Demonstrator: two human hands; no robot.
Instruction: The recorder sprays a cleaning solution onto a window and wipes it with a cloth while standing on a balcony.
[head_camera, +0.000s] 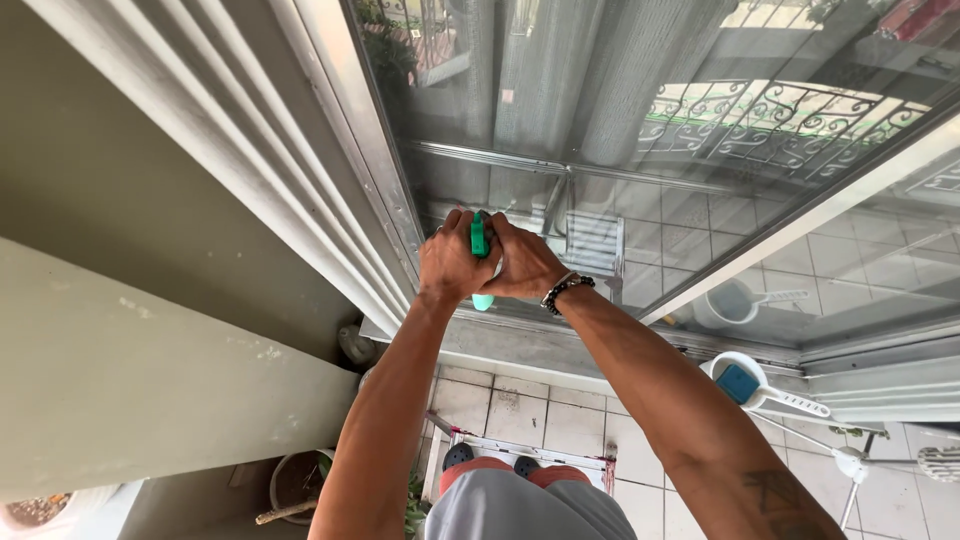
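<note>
Both my hands are raised against a large glass window pane (640, 120) near its grey metal frame (370, 150). My left hand (452, 262) and my right hand (524, 264) are clasped together around a green-handled tool (480, 240); its green end (483, 301) sticks out below my palms. The tool's working end is hidden by my fingers. A beaded bracelet sits on my right wrist (566, 290). Below, my feet stand on a white step ladder (520, 452).
A white scoop bucket holding a blue sponge (738, 382) rests at the right on a white stand. A pale green wall (150, 370) is at the left. A potted plant (300, 485) stands on the tiled floor (560, 420).
</note>
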